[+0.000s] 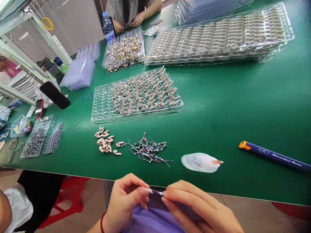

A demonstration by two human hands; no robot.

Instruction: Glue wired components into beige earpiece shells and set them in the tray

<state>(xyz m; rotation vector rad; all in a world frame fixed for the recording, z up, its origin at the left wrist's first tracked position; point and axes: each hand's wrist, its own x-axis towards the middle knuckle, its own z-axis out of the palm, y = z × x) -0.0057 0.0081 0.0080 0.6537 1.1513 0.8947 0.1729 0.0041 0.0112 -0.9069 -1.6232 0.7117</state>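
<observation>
My left hand [128, 202] and my right hand [194, 204] meet in front of the table edge. Both are closed in a pinch on a thin wired component [159, 192] stretched between their fingertips; its ends are hidden by the fingers. Beyond them on the table lies a pile of similar wired components [150, 149] with fine loose leads. To its left is a heap of beige earbud-shaped shells [105, 142]. A single shell [117, 152] rests beside the heap. Right of the wired parts lies a translucent squeeze bottle [198, 161] with a brownish tip.
A clear tray [100, 103] partly filled with shells stands mid-table, with stacked full trays [218, 42] behind. A blue box cutter [274, 157] lies right. At left are a phone [55, 94] and a tray of small parts [36, 139]. A co-worker's hands [137, 21] show opposite.
</observation>
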